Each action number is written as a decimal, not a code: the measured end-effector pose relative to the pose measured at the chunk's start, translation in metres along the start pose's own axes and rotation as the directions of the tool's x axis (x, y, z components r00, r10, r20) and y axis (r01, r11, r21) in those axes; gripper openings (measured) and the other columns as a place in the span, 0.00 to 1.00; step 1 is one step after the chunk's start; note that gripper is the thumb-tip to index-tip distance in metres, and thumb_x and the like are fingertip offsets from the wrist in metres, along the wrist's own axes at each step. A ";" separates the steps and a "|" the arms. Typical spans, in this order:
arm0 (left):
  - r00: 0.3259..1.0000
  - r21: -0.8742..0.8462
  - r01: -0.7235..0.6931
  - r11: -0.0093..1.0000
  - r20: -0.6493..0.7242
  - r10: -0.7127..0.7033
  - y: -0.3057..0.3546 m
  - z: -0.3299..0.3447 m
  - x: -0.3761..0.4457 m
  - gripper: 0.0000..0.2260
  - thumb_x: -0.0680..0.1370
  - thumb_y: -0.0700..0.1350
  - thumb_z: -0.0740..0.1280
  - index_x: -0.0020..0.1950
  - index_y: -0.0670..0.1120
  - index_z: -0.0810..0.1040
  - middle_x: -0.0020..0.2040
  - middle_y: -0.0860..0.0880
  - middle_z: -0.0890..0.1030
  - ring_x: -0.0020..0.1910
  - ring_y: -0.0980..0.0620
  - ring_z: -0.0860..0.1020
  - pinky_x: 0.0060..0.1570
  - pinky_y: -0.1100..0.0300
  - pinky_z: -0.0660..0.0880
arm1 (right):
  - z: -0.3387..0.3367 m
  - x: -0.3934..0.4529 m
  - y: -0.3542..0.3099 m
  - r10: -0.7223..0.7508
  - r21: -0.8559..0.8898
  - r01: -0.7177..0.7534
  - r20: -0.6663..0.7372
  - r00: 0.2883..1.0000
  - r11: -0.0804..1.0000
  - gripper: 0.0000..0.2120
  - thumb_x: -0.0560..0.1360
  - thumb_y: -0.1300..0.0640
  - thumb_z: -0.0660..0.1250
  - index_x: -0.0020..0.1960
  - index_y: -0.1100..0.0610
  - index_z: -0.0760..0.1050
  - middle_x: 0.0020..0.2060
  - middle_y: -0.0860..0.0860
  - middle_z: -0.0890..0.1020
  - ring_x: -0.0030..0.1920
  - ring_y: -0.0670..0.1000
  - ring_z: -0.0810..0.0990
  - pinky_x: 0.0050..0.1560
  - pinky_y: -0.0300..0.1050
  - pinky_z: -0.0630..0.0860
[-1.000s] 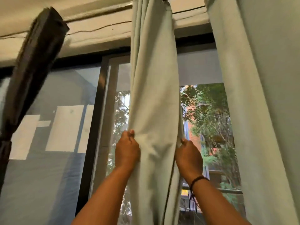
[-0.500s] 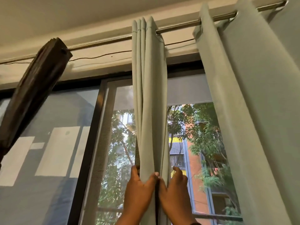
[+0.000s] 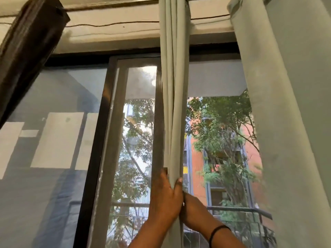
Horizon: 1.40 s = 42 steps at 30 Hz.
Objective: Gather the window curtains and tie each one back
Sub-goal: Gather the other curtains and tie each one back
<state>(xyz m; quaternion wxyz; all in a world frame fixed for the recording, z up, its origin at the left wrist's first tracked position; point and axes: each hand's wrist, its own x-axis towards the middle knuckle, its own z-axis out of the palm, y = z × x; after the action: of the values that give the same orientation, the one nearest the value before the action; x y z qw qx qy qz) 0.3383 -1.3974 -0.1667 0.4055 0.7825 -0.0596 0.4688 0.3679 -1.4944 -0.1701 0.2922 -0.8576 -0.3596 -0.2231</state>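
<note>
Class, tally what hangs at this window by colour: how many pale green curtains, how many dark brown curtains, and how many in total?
Pale green curtains: 2, the gathered middle curtain held by the left hand and right hand, and the wide right curtain
Dark brown curtains: 1, the dark brown curtain at upper left
Total: 3

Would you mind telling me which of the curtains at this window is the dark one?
The dark brown curtain at upper left, hanging slanted. The two pale green curtains, one bunched in both hands, one at right, are light.

I see the pale green middle curtain (image 3: 174, 104) bunched into tight upright folds, and a second curtain (image 3: 286, 122) hanging spread at right.
</note>
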 end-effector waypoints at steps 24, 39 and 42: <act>0.927 0.093 -0.375 0.922 0.008 0.376 0.198 0.186 -0.061 0.32 0.75 0.63 0.49 0.77 0.53 0.51 0.78 0.49 0.51 0.77 0.48 0.52 0.73 0.48 0.53 | -0.238 -0.161 0.117 -0.251 -0.708 -0.206 -0.484 0.838 0.676 0.21 0.74 0.54 0.55 0.66 0.53 0.71 0.65 0.52 0.76 0.68 0.57 0.72 0.67 0.56 0.66; 0.980 0.017 -0.185 0.983 -0.070 0.186 0.295 0.216 0.063 0.34 0.75 0.57 0.63 0.75 0.52 0.51 0.70 0.45 0.68 0.63 0.39 0.72 0.62 0.44 0.71 | -0.382 -0.120 0.213 0.034 -0.416 -0.460 -0.712 0.701 0.785 0.33 0.73 0.44 0.62 0.72 0.51 0.53 0.70 0.55 0.61 0.63 0.60 0.69 0.58 0.55 0.70; 0.974 -0.006 -0.193 0.981 -0.125 0.190 0.317 0.218 0.098 0.32 0.75 0.55 0.63 0.75 0.50 0.52 0.67 0.44 0.71 0.61 0.38 0.73 0.60 0.46 0.71 | -0.405 -0.097 0.221 0.141 -0.171 -0.380 -0.731 0.668 0.909 0.36 0.72 0.44 0.66 0.71 0.54 0.51 0.65 0.57 0.67 0.53 0.59 0.76 0.45 0.47 0.72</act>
<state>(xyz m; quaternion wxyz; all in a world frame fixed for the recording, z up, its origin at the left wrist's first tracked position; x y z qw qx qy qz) 0.3916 -1.7302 0.0430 0.3685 0.7388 -0.1138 0.5527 0.4011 -1.9353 -0.0072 0.2981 -0.7844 -0.0532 -0.5413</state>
